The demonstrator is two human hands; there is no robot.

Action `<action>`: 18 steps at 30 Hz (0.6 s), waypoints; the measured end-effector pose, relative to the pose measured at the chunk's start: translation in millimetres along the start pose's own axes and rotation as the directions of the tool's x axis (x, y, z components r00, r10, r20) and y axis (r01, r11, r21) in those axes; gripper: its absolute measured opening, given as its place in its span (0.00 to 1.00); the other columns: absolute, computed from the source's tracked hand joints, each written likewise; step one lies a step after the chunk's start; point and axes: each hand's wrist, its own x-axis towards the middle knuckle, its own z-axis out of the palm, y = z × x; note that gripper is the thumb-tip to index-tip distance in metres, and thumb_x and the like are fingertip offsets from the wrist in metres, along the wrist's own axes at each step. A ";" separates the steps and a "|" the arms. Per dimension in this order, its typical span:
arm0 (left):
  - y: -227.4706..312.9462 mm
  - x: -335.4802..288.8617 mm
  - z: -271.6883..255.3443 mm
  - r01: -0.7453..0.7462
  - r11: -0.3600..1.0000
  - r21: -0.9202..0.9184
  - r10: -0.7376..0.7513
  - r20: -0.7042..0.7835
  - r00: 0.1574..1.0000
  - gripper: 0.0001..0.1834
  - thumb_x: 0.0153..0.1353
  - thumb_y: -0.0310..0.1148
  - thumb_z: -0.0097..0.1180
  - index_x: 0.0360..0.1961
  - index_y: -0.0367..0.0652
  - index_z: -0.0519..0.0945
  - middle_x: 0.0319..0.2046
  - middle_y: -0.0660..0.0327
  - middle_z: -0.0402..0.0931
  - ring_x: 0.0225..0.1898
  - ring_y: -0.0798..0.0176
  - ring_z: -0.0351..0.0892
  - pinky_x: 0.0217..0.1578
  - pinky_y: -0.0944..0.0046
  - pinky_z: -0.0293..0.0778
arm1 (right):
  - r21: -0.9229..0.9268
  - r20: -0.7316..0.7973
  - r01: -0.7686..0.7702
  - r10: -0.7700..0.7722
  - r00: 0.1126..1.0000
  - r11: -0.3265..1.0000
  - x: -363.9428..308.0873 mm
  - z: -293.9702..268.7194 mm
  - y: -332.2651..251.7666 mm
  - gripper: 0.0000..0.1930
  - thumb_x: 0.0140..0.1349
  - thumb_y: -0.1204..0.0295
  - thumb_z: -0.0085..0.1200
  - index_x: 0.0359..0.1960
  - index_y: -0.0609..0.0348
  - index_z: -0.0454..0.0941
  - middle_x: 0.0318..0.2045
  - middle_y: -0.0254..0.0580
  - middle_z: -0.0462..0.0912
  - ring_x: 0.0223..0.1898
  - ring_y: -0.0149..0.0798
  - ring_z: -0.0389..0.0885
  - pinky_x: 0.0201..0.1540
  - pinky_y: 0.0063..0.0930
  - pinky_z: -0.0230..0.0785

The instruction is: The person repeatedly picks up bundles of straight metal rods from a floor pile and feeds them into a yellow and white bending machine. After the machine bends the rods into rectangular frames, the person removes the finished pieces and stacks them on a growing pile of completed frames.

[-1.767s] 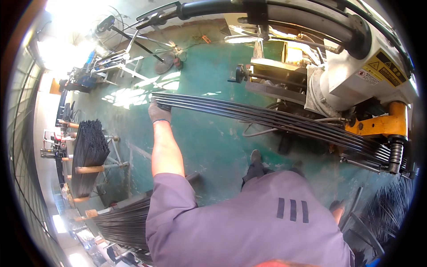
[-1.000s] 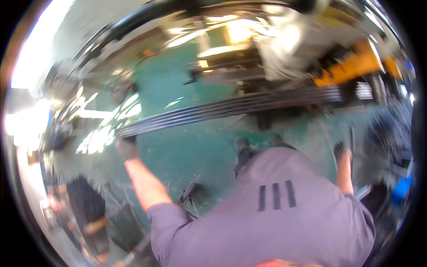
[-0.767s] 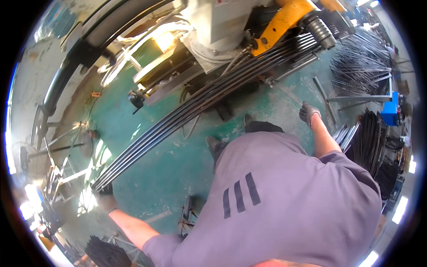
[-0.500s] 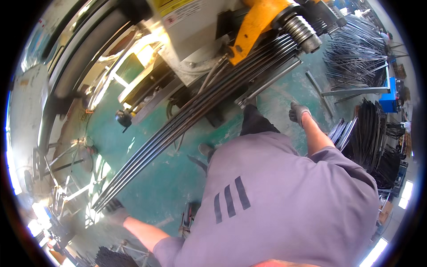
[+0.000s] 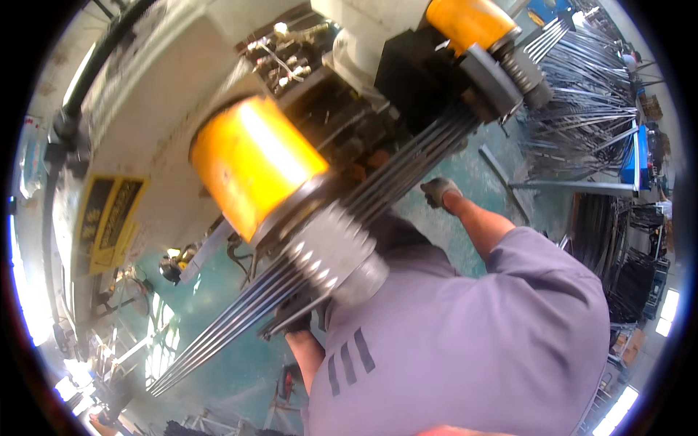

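Your left hand (image 5: 297, 320), in a dark glove, sits under the bundle of steel rods (image 5: 240, 320) just below the ribbed grey roller (image 5: 331, 251). The fingers look curled up around the underside of the rods, but part of the hand is hidden by them, so the grip itself cannot be made out for certain

Your right hand (image 5: 438, 192), in a light grey glove, is out ahead of you at the far stretch of the same bundle, right beside the rods where they run up toward the black clamp block (image 5: 494, 80). Whether it is closed on them or only resting against them cannot be told from this angle

The rods lie side by side as a flat band, running diagonally from lower left, past the roller, up to the upper right through the machine. They sit well above the green floor (image 5: 233, 370)

Big yellow cylinder (image 5: 251, 171) close in front of your head, a second yellow cap (image 5: 465, 20) at the top. Pale machine housing (image 5: 167, 80) with a yellow label plate (image 5: 109, 221) on the left

More rod stock stacked on racks (image 5: 582, 116) to the right, dark bundles further down that side

Your purple shirt (image 5: 465, 341) fills the lower right
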 end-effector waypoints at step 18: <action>-31.4 57.5 4.5 -0.168 0.968 -0.185 0.161 -0.054 0.986 0.11 0.61 0.33 0.49 0.42 0.45 0.80 0.48 0.62 0.78 0.50 0.57 0.75 0.52 0.57 0.69 | 0.704 0.234 -0.257 0.126 0.964 0.661 -58.8 7.6 248.9 0.13 0.68 0.65 0.44 0.23 0.49 0.65 0.16 0.33 0.66 0.15 0.33 0.64 0.17 0.28 0.54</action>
